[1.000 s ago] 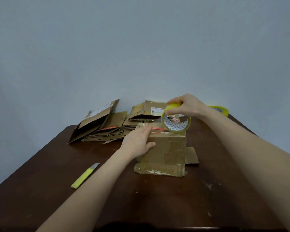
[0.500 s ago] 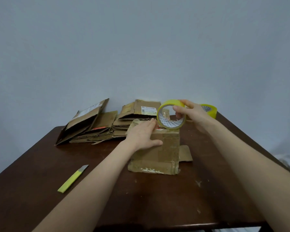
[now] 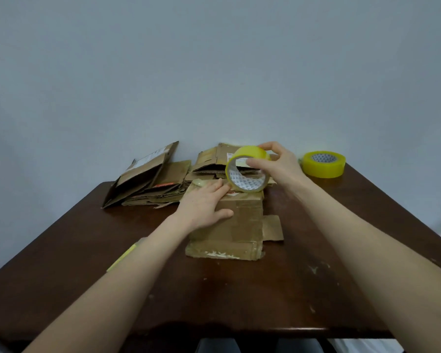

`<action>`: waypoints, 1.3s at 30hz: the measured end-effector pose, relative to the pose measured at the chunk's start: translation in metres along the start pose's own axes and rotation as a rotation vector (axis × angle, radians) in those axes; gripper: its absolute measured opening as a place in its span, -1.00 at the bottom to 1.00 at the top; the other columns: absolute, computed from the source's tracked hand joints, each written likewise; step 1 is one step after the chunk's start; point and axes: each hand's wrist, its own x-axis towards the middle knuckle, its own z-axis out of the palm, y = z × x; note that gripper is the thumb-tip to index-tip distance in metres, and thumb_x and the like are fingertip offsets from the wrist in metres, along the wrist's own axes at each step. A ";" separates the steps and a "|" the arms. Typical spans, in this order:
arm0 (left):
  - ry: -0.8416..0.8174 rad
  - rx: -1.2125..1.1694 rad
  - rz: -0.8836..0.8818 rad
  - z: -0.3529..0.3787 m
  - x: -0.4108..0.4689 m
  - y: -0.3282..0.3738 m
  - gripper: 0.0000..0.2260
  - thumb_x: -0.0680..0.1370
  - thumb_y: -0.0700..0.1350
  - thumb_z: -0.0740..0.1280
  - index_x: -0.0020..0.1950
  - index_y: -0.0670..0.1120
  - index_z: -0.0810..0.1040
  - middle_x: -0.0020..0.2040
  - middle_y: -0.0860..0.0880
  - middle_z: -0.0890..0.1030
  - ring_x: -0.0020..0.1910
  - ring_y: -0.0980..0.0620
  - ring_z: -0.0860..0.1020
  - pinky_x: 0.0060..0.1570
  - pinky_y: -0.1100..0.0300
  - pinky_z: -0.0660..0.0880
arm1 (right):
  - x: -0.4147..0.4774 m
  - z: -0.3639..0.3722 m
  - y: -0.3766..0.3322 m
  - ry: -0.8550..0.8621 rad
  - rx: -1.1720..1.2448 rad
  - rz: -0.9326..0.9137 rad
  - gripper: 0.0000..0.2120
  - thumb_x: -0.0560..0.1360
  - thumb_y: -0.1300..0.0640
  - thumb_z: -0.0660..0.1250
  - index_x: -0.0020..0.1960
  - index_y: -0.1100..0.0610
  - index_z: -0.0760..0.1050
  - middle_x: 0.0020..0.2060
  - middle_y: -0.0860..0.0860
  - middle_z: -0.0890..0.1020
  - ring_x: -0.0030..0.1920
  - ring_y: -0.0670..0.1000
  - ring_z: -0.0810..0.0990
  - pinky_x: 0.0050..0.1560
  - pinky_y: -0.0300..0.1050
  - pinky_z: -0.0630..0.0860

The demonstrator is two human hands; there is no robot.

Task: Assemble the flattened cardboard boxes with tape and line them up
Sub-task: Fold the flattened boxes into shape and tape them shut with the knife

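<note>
A small brown cardboard box [image 3: 239, 225] stands near the middle of the dark wooden table [image 3: 239, 289], with one flap lying flat to its right. My left hand [image 3: 204, 205] rests on the box's top left, fingers straight along the top and thumb on the front face. My right hand [image 3: 275, 164] grips a yellow roll of tape [image 3: 245, 174] held upright just above the box's top far edge. Flattened cardboard boxes [image 3: 153, 179] lie piled at the table's back.
A second yellow tape roll [image 3: 323, 163] lies flat at the back right corner. A yellow box cutter [image 3: 121, 258] lies on the table's left side, partly hidden by my left forearm. A plain wall rises behind the table.
My right hand has shifted its grip on the tape roll, and the roll has tilted over the box's top. My left hand stays on the box. The camera view has shifted slightly.
</note>
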 end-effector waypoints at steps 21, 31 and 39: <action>-0.122 0.005 -0.060 -0.009 -0.013 -0.008 -0.42 0.59 0.22 0.10 0.55 0.20 -0.06 0.58 0.01 -0.03 0.55 0.01 -0.02 0.49 -0.12 0.01 | -0.019 -0.054 0.041 -0.085 -0.219 0.015 -0.76 0.38 0.02 0.52 0.02 -0.06 0.56 -0.02 -0.04 0.61 -0.06 -0.11 0.56 -0.12 -0.33 0.46; 0.089 -0.049 0.012 0.000 -0.005 0.039 -0.46 0.60 0.14 0.17 0.55 0.07 0.12 0.54 0.14 0.13 0.51 0.10 0.15 0.41 0.10 0.24 | -0.015 -0.048 0.048 -0.086 -0.255 -0.027 -0.77 0.37 -0.02 0.52 -0.02 -0.13 0.55 -0.02 -0.04 0.63 0.00 -0.03 0.57 0.03 -0.18 0.48; 0.046 -0.023 -0.137 -0.005 -0.035 -0.010 -0.46 0.55 0.29 0.12 0.50 0.17 0.21 0.52 0.01 0.24 0.45 -0.02 0.28 0.41 0.01 0.26 | -0.020 -0.012 0.049 -0.108 -0.229 -0.040 -0.72 0.35 -0.05 0.53 -0.05 -0.18 0.47 -0.04 -0.11 0.57 0.04 0.00 0.54 0.08 -0.07 0.48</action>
